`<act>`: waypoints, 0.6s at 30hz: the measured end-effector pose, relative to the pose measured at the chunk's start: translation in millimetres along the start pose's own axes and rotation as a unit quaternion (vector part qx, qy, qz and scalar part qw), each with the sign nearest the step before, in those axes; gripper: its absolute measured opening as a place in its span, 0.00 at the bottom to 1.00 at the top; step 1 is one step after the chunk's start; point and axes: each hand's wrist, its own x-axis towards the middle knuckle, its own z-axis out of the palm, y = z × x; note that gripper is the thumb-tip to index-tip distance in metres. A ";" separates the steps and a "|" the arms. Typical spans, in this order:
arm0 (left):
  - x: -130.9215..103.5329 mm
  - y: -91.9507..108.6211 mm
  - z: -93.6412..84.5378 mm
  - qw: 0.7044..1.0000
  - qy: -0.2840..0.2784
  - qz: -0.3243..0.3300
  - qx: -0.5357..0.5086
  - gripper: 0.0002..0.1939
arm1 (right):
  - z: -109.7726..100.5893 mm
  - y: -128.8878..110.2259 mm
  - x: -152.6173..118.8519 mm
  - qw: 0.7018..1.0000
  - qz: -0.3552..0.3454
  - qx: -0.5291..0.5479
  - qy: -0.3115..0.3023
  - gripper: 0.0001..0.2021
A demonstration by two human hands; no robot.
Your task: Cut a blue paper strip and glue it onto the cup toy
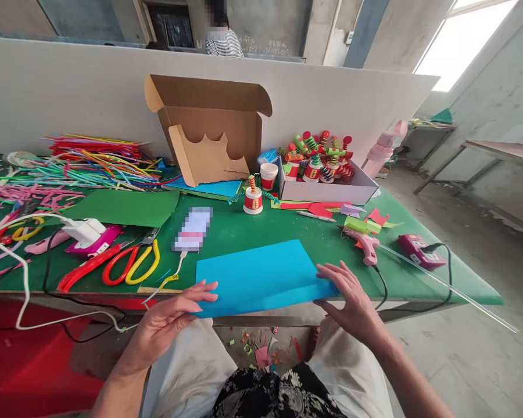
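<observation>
Blue sheet [255, 276], one: between left and right fingers, at near edge of table [244, 232]. Left hand [169, 319]: fingers loosely parted, touching left end. Right hand [351, 299]: fingers parted around right end. Pinch, either side: not discernible. Presumably light, easily creased; best held by opposite ends.

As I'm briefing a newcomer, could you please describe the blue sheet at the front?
Go to the green table, then its near edge, between the left hand and right hand. The blue sheet there, unlike the blue piece near the cardboard box, has a hand at each end.
</observation>
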 end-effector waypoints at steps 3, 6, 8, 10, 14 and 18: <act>-7.9 -0.9 -2.4 0.999 -0.011 -0.049 -0.006 0.05 | -5.6 7.6 -2.5 0.987 0.021 0.150 -0.047 0.06; -7.5 -6.8 0.5 0.990 -0.044 -0.068 0.114 0.11 | -6.1 8.8 -4.1 0.960 0.083 0.253 -0.084 0.06; -4.3 -13.1 3.2 0.980 -0.053 -0.045 0.189 0.10 | -5.4 8.6 -4.4 0.939 0.133 0.307 -0.084 0.10; 0.8 -18.6 5.5 0.974 -0.031 -0.032 0.221 0.10 | -4.6 9.2 -3.5 0.914 0.198 0.349 -0.059 0.16; 19.4 -19.6 9.5 0.962 0.072 -0.135 0.228 0.15 | -3.3 10.3 4.1 0.880 0.290 0.374 -0.026 0.24; 47.3 -16.6 13.9 0.948 0.099 -0.216 0.210 0.19 | 1.7 8.7 15.1 0.895 0.301 0.329 -0.003 0.25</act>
